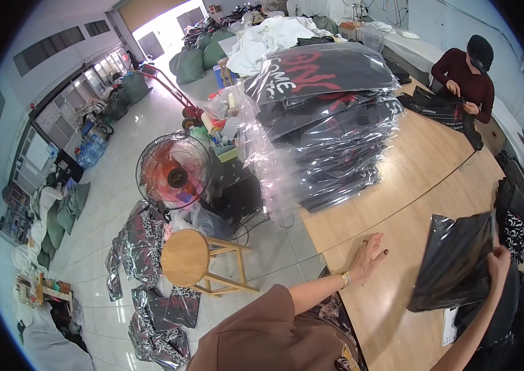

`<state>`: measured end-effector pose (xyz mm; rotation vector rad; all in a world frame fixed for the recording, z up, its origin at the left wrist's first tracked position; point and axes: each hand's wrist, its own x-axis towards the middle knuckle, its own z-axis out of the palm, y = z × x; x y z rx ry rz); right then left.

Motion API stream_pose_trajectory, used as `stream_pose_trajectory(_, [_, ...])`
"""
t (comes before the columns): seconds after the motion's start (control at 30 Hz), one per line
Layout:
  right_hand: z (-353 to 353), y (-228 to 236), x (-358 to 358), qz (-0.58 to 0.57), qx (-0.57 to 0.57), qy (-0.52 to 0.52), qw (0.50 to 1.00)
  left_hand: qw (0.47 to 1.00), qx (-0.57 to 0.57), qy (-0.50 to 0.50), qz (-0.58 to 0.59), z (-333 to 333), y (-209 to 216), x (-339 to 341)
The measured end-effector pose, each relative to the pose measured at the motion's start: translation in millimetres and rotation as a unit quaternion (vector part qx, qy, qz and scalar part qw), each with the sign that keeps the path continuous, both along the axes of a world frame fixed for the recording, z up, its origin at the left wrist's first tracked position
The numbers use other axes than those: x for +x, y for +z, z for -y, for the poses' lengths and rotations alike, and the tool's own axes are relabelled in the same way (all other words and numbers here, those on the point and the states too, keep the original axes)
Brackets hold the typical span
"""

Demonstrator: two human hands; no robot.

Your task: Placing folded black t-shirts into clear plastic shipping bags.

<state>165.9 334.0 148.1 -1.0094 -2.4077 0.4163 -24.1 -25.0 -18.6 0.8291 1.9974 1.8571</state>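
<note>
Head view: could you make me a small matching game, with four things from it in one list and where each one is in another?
Things:
1. left hand
2. right hand
3. round stool
4. stack of bagged garments

Places:
A. on the floor beside the table
B. flat on the wooden table
C. piled at the table's far left end
D. gripping a dark plastic bag

Pairs: 1-B, 2-D, 3-A, 4-C

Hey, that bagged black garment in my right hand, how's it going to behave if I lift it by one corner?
The bagged black garment will probably flop: it is flat, thin folded cloth in a soft bag. Its glossy film looks slippery, so it may slide in the right hand or across the wooden table. It seems light for its size, since one hand props it up by an edge.
</note>
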Motion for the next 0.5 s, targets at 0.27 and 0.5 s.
stream_pose_trajectory(0.27, [220, 57, -59, 0.121, 0.249, -0.01, 0.961, 0.96, 0.146, -0.01, 0.24, -22, -30, 9])
stream_pose_trajectory(0.5, [331, -45, -18, 0.123, -0.027, 0.179, 0.976, 0.984, 0.067, 0.111, 0.119, -4, -56, -40])
